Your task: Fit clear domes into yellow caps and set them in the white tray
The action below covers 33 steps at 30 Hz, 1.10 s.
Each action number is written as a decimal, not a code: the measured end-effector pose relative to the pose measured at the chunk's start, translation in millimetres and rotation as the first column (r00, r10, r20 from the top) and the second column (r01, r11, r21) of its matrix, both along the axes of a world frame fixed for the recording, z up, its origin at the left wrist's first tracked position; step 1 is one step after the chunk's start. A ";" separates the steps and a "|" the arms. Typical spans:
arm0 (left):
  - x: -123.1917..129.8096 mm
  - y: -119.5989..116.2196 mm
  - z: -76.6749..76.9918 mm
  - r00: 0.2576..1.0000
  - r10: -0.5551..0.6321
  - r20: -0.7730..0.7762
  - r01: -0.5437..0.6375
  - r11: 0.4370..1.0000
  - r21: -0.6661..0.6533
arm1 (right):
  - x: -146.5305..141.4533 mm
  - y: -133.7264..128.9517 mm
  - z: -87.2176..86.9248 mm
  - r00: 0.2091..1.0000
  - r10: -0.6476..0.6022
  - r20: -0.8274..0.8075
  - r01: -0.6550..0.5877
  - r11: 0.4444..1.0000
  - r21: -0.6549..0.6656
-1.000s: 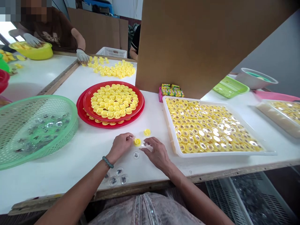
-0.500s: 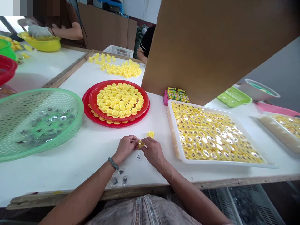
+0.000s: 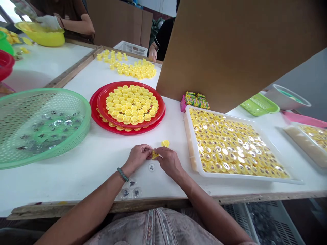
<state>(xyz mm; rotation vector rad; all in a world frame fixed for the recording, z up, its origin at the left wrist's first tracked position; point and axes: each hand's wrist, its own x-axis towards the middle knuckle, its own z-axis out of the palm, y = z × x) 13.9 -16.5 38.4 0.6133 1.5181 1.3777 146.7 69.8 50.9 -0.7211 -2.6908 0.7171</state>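
Between the fingertips of my left hand and my right hand is a small yellow plastic cup with a dark print on it; both hands pinch it just above the table. Another yellow cup stands beyond my right fingers. A clear round disc with a dark printed figure lies on the table below my hands. Several more clear discs lie by my left wrist. To the right, a white tray holds rows of yellow cups topped with shiny printed discs.
Stacked red plates with yellow cups stand ahead. A green basket of clear discs is at left. Loose yellow cups lie farther back. A cardboard panel rises beside small packets. A gloved co-worker works over a yellow basin.
My hands stay together on the yellow cup, its angle slightly changed. The view has shifted a little. Across the table, a co-worker's hand has come into sight beside the cardboard panel.
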 end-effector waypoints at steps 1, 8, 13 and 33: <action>0.0 0.1 -0.1 1.000 0.002 0.006 -0.002 1.000 -0.001 | -0.6 2.3 1.6 0.999 0.039 0.027 -0.040 0.999 0.026; -0.6 -2.2 2.9 0.996 0.004 0.088 -0.002 1.000 -0.018 | -6.2 10.9 13.9 0.955 0.189 0.230 -0.232 0.957 0.176; 0.0 -0.8 2.1 0.999 -0.004 0.046 0.005 1.000 -0.029 | -13.2 16.3 24.0 0.921 0.216 0.324 -0.258 0.962 0.093; -6.0 -1.7 -4.4 0.991 -0.133 -0.025 0.131 0.988 -0.084 | 13.8 7.7 30.1 0.972 0.161 0.172 -0.193 0.963 0.190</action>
